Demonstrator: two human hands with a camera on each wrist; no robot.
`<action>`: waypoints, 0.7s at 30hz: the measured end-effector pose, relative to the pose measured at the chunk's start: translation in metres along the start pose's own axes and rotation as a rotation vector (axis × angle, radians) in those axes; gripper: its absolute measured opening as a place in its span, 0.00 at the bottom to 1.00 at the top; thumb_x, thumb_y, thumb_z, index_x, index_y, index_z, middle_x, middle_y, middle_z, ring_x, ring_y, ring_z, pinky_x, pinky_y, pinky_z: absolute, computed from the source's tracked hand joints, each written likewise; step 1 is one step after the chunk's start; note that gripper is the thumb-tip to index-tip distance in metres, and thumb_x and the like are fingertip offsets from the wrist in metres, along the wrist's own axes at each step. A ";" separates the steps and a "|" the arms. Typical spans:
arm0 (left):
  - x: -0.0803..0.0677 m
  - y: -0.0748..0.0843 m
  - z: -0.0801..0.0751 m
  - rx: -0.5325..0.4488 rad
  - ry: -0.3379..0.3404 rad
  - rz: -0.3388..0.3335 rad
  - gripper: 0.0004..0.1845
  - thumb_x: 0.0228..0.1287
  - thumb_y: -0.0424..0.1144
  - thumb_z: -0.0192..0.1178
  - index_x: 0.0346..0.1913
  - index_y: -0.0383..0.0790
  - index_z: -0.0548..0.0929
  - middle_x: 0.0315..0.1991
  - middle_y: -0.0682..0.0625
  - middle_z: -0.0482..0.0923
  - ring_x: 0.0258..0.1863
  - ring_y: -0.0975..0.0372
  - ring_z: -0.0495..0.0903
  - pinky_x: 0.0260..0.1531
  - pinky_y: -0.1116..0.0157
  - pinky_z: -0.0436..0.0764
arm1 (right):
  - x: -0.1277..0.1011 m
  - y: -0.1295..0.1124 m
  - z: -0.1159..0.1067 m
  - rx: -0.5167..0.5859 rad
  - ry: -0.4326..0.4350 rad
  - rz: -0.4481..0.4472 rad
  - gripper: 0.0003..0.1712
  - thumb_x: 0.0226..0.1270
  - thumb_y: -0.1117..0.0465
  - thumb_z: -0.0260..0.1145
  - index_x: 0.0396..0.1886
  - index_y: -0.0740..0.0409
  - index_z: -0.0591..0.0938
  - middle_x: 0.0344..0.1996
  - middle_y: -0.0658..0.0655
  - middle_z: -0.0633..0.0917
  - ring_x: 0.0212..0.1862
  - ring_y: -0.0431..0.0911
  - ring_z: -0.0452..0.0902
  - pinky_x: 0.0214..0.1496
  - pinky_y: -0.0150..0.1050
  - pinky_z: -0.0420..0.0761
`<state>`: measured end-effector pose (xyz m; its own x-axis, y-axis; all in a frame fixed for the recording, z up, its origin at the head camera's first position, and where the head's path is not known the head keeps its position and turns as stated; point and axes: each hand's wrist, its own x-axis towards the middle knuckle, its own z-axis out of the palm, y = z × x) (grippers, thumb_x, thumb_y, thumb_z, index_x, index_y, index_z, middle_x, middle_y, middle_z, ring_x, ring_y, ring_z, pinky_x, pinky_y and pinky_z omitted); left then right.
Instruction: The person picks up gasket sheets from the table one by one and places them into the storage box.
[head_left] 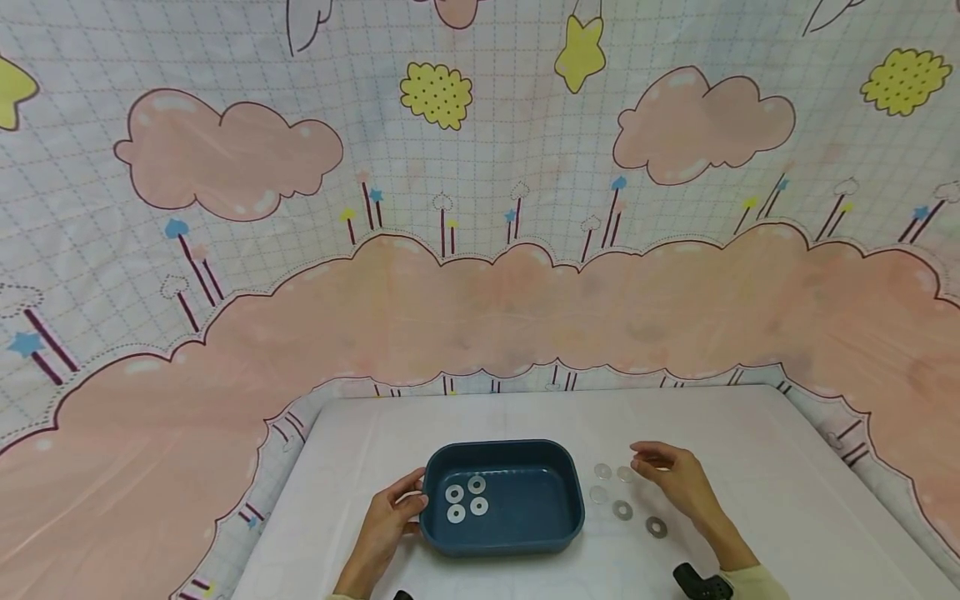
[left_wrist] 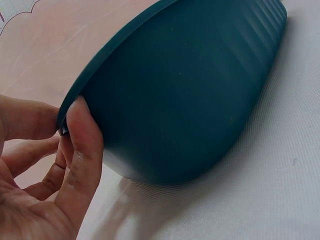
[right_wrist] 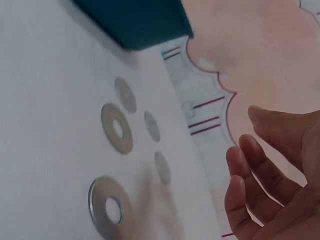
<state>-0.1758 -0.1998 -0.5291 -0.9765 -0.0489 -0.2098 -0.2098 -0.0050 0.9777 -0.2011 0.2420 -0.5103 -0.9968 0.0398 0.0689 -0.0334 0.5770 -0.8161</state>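
My left hand (head_left: 384, 521) pinches the left rim of a dark blue rectangular plastic tray (head_left: 528, 504), thumb outside, as the left wrist view (left_wrist: 47, 172) shows. Several pale washers (head_left: 448, 494) lie grouped in the tray's left half. To the right of the tray, two grey metal washers (head_left: 617, 510) (right_wrist: 106, 127) lie flat on the table beside three clear, thin discs (head_left: 602, 472). Above the farthest-right disc hovers my right hand (head_left: 678, 482), fingers loosely bent. In the right wrist view nothing shows between its thumb and fingers (right_wrist: 250, 192).
A white cloth-covered tabletop (head_left: 360, 433) lies under everything. Behind it hangs a patterned curtain (head_left: 480, 317) with clouds and stars. A black device (head_left: 703, 582) sits at the right wrist, and part of another (head_left: 402, 595) shows near the left.
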 end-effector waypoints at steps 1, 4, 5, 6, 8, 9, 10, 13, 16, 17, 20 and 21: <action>0.000 0.000 0.000 -0.001 0.000 -0.001 0.28 0.63 0.27 0.58 0.67 0.33 0.72 0.49 0.45 0.70 0.37 0.61 0.78 0.25 0.66 0.79 | 0.001 0.002 0.000 0.001 -0.005 0.004 0.19 0.64 0.56 0.69 0.54 0.56 0.84 0.42 0.55 0.87 0.49 0.50 0.83 0.44 0.33 0.78; 0.001 0.000 0.000 -0.006 -0.001 -0.002 0.28 0.63 0.27 0.59 0.67 0.33 0.72 0.48 0.45 0.70 0.37 0.61 0.78 0.25 0.66 0.79 | 0.005 0.009 0.000 -0.011 -0.035 0.014 0.21 0.64 0.54 0.69 0.54 0.56 0.84 0.43 0.55 0.87 0.49 0.49 0.82 0.46 0.36 0.77; 0.001 0.000 0.000 -0.008 -0.002 -0.002 0.28 0.63 0.27 0.59 0.67 0.33 0.72 0.48 0.45 0.70 0.37 0.61 0.78 0.25 0.66 0.79 | 0.006 0.011 0.001 -0.013 -0.042 0.018 0.21 0.63 0.54 0.69 0.54 0.56 0.84 0.43 0.55 0.87 0.49 0.48 0.82 0.46 0.36 0.77; 0.001 0.000 0.000 -0.008 -0.002 -0.002 0.28 0.62 0.27 0.59 0.67 0.33 0.72 0.48 0.46 0.71 0.37 0.61 0.78 0.25 0.66 0.79 | 0.007 0.013 0.001 -0.018 -0.052 0.014 0.21 0.63 0.54 0.70 0.54 0.56 0.84 0.44 0.56 0.87 0.49 0.48 0.81 0.47 0.36 0.77; 0.001 0.000 -0.001 -0.009 -0.003 -0.001 0.28 0.62 0.27 0.59 0.67 0.32 0.72 0.48 0.46 0.71 0.37 0.61 0.79 0.25 0.66 0.79 | 0.010 0.018 0.002 -0.035 -0.067 -0.006 0.21 0.63 0.54 0.70 0.54 0.57 0.84 0.44 0.57 0.87 0.48 0.48 0.81 0.45 0.36 0.76; 0.001 0.000 -0.001 -0.008 -0.003 0.000 0.28 0.62 0.27 0.59 0.67 0.32 0.72 0.48 0.46 0.71 0.36 0.61 0.79 0.25 0.66 0.80 | 0.011 0.020 0.002 -0.038 -0.074 -0.021 0.21 0.62 0.55 0.70 0.53 0.58 0.84 0.44 0.58 0.87 0.47 0.48 0.80 0.44 0.36 0.76; 0.001 0.000 -0.001 -0.008 -0.003 0.001 0.28 0.62 0.27 0.59 0.67 0.32 0.72 0.48 0.46 0.71 0.36 0.61 0.79 0.25 0.66 0.80 | 0.013 0.022 0.002 -0.046 -0.078 -0.036 0.20 0.62 0.56 0.70 0.53 0.59 0.84 0.44 0.59 0.87 0.47 0.48 0.80 0.43 0.35 0.76; 0.001 0.000 -0.002 -0.003 -0.007 0.005 0.28 0.62 0.28 0.59 0.67 0.32 0.72 0.48 0.46 0.71 0.36 0.61 0.79 0.26 0.66 0.80 | 0.017 0.028 0.003 -0.065 -0.088 -0.066 0.19 0.62 0.59 0.70 0.52 0.59 0.85 0.45 0.60 0.86 0.46 0.47 0.79 0.40 0.33 0.77; 0.001 0.000 -0.002 -0.005 -0.013 0.005 0.28 0.62 0.28 0.60 0.67 0.32 0.72 0.48 0.46 0.71 0.37 0.61 0.79 0.26 0.66 0.80 | 0.021 0.033 0.004 -0.081 -0.097 -0.058 0.18 0.61 0.60 0.71 0.51 0.58 0.86 0.46 0.60 0.86 0.45 0.47 0.78 0.39 0.33 0.77; 0.001 0.000 -0.001 -0.005 -0.016 0.005 0.29 0.62 0.28 0.60 0.68 0.32 0.71 0.48 0.46 0.71 0.37 0.61 0.79 0.26 0.66 0.80 | 0.021 0.035 0.004 -0.088 -0.103 -0.050 0.18 0.61 0.59 0.71 0.51 0.58 0.86 0.46 0.60 0.86 0.44 0.47 0.77 0.39 0.33 0.77; 0.001 0.000 -0.001 -0.010 -0.019 0.003 0.28 0.63 0.28 0.59 0.68 0.32 0.71 0.48 0.45 0.71 0.38 0.61 0.79 0.27 0.66 0.80 | 0.022 0.038 0.005 -0.118 -0.118 -0.028 0.19 0.60 0.57 0.72 0.50 0.57 0.86 0.43 0.58 0.85 0.43 0.46 0.75 0.39 0.35 0.75; 0.001 0.000 -0.001 -0.011 -0.020 0.003 0.28 0.63 0.28 0.59 0.68 0.32 0.71 0.48 0.45 0.71 0.37 0.61 0.79 0.26 0.66 0.80 | 0.023 0.039 0.006 -0.124 -0.121 -0.023 0.19 0.59 0.56 0.72 0.50 0.57 0.86 0.42 0.58 0.85 0.42 0.46 0.74 0.39 0.36 0.75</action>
<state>-0.1764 -0.2012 -0.5291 -0.9780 -0.0293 -0.2064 -0.2060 -0.0155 0.9784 -0.2254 0.2610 -0.5439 -0.9976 -0.0690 0.0109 -0.0546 0.6733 -0.7373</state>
